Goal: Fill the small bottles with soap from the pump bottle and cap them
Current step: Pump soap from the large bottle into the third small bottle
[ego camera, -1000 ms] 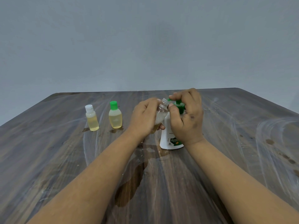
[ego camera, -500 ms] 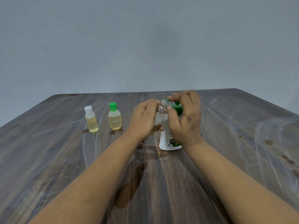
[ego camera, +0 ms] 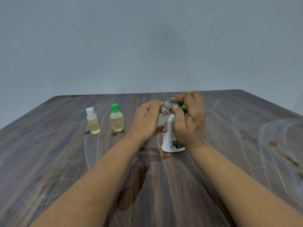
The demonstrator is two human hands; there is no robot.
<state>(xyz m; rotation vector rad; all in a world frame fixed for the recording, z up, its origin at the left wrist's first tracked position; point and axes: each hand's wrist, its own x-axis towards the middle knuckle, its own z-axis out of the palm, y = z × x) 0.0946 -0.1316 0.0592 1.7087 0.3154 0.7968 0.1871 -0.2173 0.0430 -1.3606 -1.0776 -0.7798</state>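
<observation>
2 capped small bottles (ego camera: 105, 120) stand; left hand (ego camera: 146, 122) grips 1 open bottle (ego camera: 163, 115), right hand (ego camera: 188, 118) presses pump bottle (ego camera: 171, 140).

Open sm. bottle (ego camera: 164, 117) (tilted) at pump (ego camera: 179, 104)

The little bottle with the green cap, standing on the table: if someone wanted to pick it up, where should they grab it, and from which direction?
Probably around the rounded belly of the green-capped bottle, coming from the near or right side. It stands upright on the table, widest low down, so fingers and thumb can wrap its flanks. The white-capped bottle stands apart to its left, narrowing that side.
</observation>
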